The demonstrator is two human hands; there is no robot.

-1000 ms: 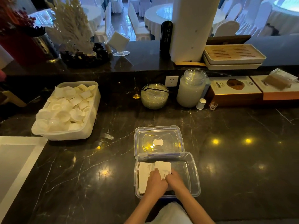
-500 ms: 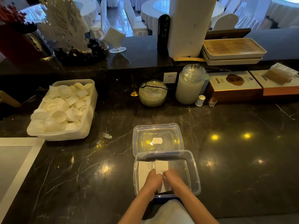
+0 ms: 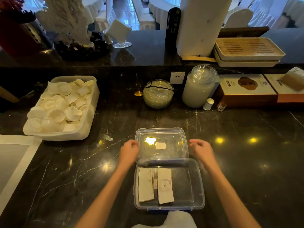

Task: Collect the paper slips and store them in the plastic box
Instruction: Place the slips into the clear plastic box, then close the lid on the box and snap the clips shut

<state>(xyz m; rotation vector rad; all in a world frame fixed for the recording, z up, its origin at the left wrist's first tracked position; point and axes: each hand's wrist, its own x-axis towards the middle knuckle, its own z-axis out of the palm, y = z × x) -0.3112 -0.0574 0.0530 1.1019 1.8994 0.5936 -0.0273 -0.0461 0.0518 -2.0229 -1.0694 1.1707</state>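
Two loosely curled, empty hands, left hand (image 3: pixel 129 150) and right hand (image 3: pixel 201 149), flank the lid (image 3: pixel 162 143) (lying beyond the plastic box (image 3: pixel 189 183)); a careless closing could catch the paper slips (image 3: pixel 165 185).

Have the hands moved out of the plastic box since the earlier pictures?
Yes. Both have gone forward, away from the person: the left hand and right hand now flank the lid, beyond the plastic box holding the paper slips.

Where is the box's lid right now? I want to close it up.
In the head view the clear lid lies flat on the dark counter just beyond the plastic box, between the left hand and right hand.
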